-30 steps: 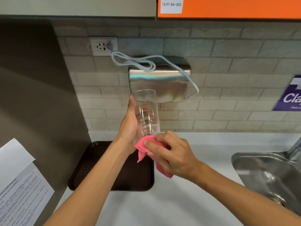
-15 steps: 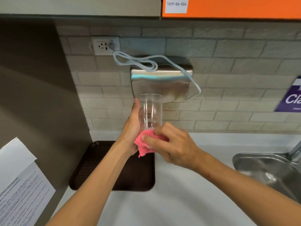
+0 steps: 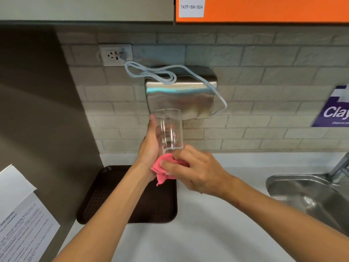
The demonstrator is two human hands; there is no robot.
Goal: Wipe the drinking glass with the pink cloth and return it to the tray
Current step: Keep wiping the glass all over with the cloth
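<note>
Slippage is looking like the main risk: the left hand [image 3: 151,146] is gripping the drinking glass [image 3: 169,129] along one side only, raised above the counter [image 3: 207,224] and just in front of the steel wall unit [image 3: 181,93]. The right hand [image 3: 196,171], fingers clenched around the bunched pink cloth [image 3: 162,171], is pressing it against the glass's lower end. A hard rub there could be twisting the smooth glass out of that grasp, letting it drop onto the counter or the dark tray [image 3: 105,195] below (bare where it is showing). A swing upward could also be knocking the rim against the steel unit.

Readable writing: a white label [image 3: 191,7] on the orange panel is showing "TA7F-BA-004"; a purple sign [image 3: 334,108] is showing "Clay", cut off at the edge. Print on the paper sheet [image 3: 24,229] is too blurred to read.
</note>
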